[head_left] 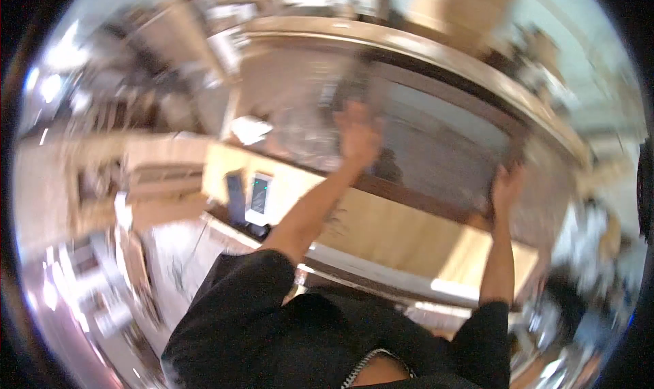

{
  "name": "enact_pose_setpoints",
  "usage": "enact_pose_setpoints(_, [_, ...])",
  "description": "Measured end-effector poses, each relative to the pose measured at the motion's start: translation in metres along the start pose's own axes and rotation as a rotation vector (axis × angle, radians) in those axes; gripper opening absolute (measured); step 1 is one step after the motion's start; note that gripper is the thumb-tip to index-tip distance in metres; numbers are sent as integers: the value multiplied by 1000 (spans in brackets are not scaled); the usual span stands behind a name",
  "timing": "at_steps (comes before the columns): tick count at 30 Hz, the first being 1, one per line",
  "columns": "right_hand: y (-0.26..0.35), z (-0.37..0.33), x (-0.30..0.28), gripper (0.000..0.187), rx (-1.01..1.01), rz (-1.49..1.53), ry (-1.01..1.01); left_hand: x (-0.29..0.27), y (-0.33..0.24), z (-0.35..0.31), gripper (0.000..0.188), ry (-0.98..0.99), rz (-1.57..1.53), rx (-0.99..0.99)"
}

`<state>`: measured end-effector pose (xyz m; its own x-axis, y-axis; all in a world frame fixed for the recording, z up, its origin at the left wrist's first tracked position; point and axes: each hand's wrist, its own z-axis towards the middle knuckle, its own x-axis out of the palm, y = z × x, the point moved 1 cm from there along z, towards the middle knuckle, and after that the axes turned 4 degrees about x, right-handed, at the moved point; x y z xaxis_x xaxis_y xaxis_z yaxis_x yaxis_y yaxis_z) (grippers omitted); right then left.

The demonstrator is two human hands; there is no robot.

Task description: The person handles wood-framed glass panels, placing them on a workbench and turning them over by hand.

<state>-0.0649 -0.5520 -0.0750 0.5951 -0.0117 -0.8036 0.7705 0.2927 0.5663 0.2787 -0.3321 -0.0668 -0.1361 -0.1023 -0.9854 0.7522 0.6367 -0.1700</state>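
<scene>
Left fingers (353,116): at panel (439,127), left end; can't tell if spread.
Right fingers (509,176): opposite end, I'd guess balancing; can't tell either.
Phone (259,197): left of both, likely kept clear.

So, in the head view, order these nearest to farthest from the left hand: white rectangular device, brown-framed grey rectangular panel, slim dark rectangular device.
1. Brown-framed grey panel, at the left hand, extending rightward.
2. White device, lower left of the hand.
3. Dark device, just left of the white device.
</scene>
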Motion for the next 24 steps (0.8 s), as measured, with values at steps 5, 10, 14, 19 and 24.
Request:
enact_pose_setpoints(5, [-37, -3, -4, 71, -83, -474, 57, -2, -2, 5, 68, 52, -67, -20])
enact_pose_setpoints(10, [-32, -2, -4, 71, -93, -493, 71, -1, 5, -11, 68, 53, -150, -54])
enact_pose_setpoints(14, [-17, -4, -7, 69, -36, -557, 135, 6, 3, -6, 68, 3, -147, -47])
enact_pose_setpoints(19, [-36, 0, -3, 64, -103, -444, 84, 5, -4, 6, 66, -1, -136, -47])
enact_pose_setpoints(24, [-25, 2, 4, 67, -51, -353, 73, 22, 6, 0, 66, -74, -97, -26])
